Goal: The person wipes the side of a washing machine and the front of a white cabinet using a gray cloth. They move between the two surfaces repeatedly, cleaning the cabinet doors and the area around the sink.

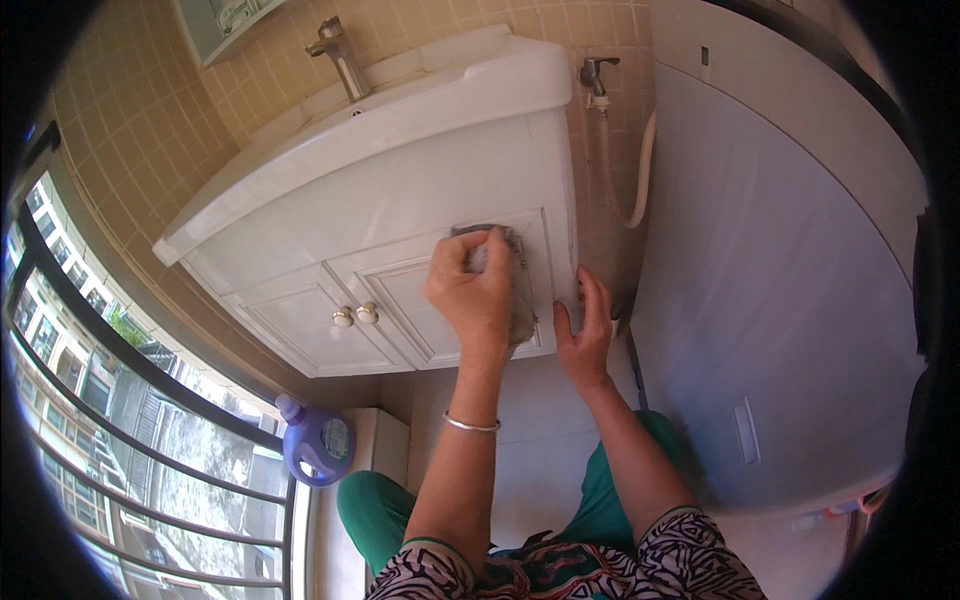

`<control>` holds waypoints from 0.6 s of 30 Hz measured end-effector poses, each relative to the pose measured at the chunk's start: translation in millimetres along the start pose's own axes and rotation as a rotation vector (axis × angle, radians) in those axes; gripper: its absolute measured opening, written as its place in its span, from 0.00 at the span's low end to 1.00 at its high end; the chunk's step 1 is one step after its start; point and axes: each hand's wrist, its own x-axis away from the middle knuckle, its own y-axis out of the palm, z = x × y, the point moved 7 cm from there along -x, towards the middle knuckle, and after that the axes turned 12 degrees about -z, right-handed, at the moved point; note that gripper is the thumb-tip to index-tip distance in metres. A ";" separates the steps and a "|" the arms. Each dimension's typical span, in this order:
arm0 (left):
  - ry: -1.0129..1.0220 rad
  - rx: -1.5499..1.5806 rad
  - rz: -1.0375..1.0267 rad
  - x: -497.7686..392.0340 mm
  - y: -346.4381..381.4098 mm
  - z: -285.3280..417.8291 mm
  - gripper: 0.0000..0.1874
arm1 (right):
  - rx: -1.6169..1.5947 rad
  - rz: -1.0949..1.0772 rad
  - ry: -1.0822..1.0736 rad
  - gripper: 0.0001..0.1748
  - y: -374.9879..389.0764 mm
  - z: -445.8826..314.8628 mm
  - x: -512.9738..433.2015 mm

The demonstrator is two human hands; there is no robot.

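My left hand point(472, 289), with a bangle on its wrist, is closed on a grey cloth point(523, 315) and presses it against the right door of a white vanity cabinet point(405, 195). Part of the cloth hangs down below the fingers. My right hand point(586, 326) rests on the cabinet's right side edge, its thumb on the front and its fingers around the side; it holds no loose thing. Two round door knobs point(355, 315) sit side by side, left of my left hand.
Above the cabinet are a white basin point(450, 94) and a metal faucet point(343, 60). A wall tap point(596, 75) with a hose is at the right, beside a large grey-white appliance or panel point(765, 262). A purple detergent bottle point(319, 442) stands near the window railing point(150, 375).
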 end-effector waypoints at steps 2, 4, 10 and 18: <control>0.087 -0.004 0.007 1.2 11.7 15.3 0.05 | 0.027 -0.001 -0.012 0.29 -0.4 -0.6 0.1; 0.060 -0.008 -0.042 1.1 24.0 20.2 0.06 | 0.038 0.000 -0.019 0.30 -1.1 -0.6 0.3; 0.123 -0.027 -0.069 -0.9 16.6 15.5 0.05 | -0.012 -0.006 0.008 0.29 -0.7 2.3 0.0; 0.063 -0.046 -0.008 0.0 -8.4 -5.2 0.06 | -0.028 -0.038 -0.007 0.29 -3.5 2.0 0.4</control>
